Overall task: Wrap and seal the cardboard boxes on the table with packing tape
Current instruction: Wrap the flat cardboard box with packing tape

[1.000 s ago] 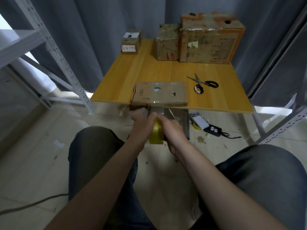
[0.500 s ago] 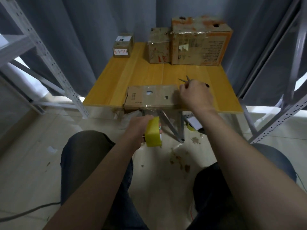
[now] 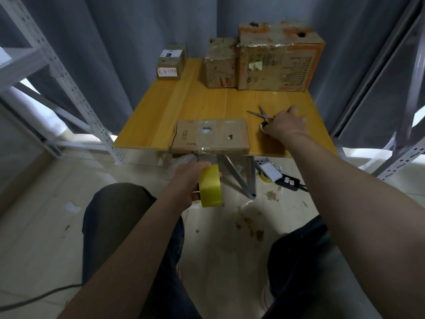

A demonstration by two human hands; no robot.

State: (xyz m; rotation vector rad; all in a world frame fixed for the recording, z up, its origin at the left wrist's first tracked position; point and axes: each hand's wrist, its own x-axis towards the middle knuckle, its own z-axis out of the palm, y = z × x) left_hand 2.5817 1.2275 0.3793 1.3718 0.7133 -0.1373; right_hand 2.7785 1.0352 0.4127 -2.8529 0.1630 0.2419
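Note:
A flat cardboard box (image 3: 210, 137) with clear tape across its top lies at the near edge of the yellow table (image 3: 195, 104). My left hand (image 3: 192, 180) grips a yellow roll of packing tape (image 3: 210, 186) below the table edge; a clear strip runs from the roll up to the box's front. My right hand (image 3: 284, 124) lies over the handles of the scissors (image 3: 261, 113) on the table, right of the box, with fingers curled round them. The blades point left, away from the hand.
Three taped boxes stand along the table's far edge: a small one (image 3: 170, 63), a medium one (image 3: 220, 63) and a large one (image 3: 279, 58). A phone (image 3: 269, 171) and another tape roll (image 3: 264, 178) lie on the floor. Metal shelving flanks both sides.
My right hand left the tape roll, crossed over the box's right end and now closes on the scissors' handles. My left hand stays on the roll below the table edge.

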